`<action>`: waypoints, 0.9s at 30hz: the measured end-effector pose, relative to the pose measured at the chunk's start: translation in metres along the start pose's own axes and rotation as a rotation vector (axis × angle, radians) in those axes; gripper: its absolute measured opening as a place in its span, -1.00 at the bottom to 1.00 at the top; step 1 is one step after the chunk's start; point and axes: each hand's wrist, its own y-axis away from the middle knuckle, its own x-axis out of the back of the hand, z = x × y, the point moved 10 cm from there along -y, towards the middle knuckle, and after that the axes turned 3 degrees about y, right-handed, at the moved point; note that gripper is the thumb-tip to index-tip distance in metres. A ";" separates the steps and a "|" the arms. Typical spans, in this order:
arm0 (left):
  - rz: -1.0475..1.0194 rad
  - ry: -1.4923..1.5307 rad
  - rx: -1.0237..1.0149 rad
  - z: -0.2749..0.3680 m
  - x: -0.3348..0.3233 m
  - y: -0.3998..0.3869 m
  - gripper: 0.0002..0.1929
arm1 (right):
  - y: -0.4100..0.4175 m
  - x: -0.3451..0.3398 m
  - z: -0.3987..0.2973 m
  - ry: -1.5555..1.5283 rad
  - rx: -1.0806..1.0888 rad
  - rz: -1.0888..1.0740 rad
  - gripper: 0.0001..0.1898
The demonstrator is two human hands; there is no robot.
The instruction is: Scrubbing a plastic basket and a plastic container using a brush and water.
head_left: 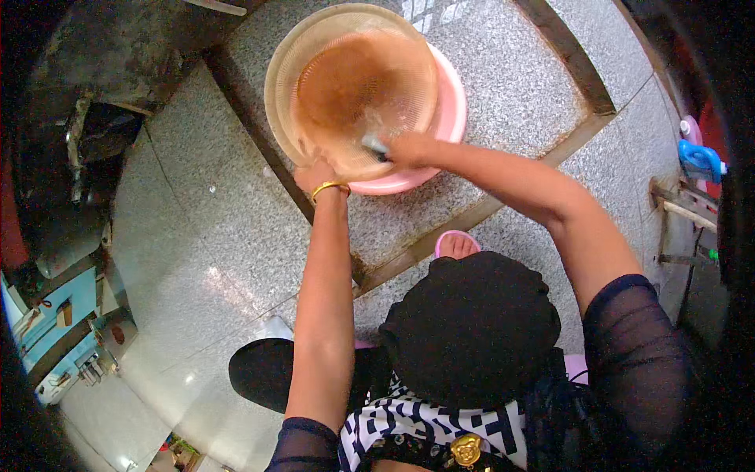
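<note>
A tan plastic strainer basket (281, 76) with fine slots rests tilted over a pink plastic basin (453, 112) on the speckled floor. Brownish colour shows across the middle of the basket, and whether that is water or residue I cannot tell. My left hand (317, 176), with a gold bangle at the wrist, grips the basket's near left rim. Inside the basket's near right part, my right hand (408, 150) is closed around a small pale and dark object (375, 144), blurred, perhaps a brush or scrubber.
Raised dark strips (430, 239) cross the tiled floor around the basin. A blue plastic bottle (701, 161) stands at the far right beside a wooden stool or frame (687, 215). A sewing machine (79, 366) is at the lower left. My foot in a pink sandal (458, 245) is near the basin.
</note>
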 end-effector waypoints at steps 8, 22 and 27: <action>-0.032 -0.042 0.062 0.000 -0.003 0.012 -0.72 | 0.016 0.011 0.017 0.064 0.079 -0.046 -0.56; 0.000 0.036 0.170 -0.008 -0.007 0.009 -0.73 | 0.009 0.064 0.037 0.369 0.016 0.350 -0.60; 0.026 -0.223 0.118 0.020 -0.005 0.022 -0.70 | 0.007 -0.012 0.023 -0.016 0.050 0.108 -0.52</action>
